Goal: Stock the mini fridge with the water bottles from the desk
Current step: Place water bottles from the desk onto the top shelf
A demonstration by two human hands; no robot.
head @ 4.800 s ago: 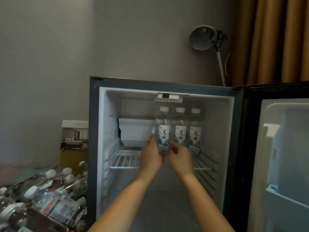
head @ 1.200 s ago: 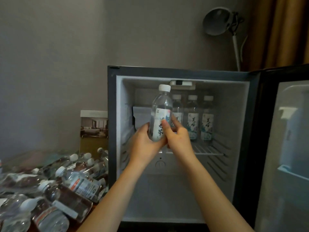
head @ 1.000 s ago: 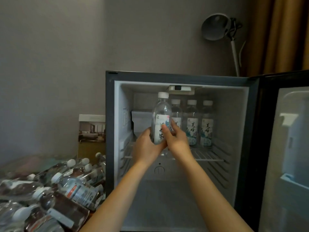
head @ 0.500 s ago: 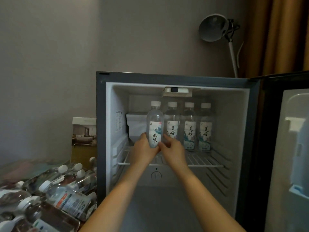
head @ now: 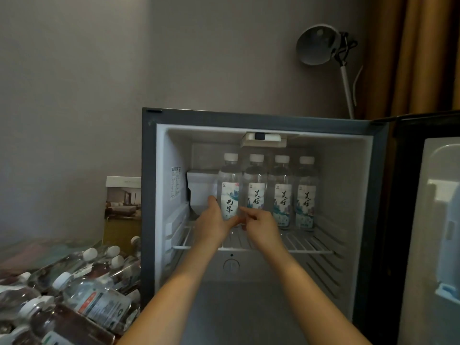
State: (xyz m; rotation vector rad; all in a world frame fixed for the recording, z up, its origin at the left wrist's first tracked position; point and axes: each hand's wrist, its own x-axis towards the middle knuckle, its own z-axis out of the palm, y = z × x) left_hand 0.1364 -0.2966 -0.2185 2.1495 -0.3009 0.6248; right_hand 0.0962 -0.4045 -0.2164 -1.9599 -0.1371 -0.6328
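Since half a second earlier, the fourth bottle had gone deeper into the mini fridge and stood upright on the wire shelf, toward its back edge, at the left end of a row with three bottles just beside it. The left hand curled around its lower part. The right hand had fingertips at its lower right side; whether pinching or merely touching, I could not tell. Loose bottles lay heaped left of the fridge.
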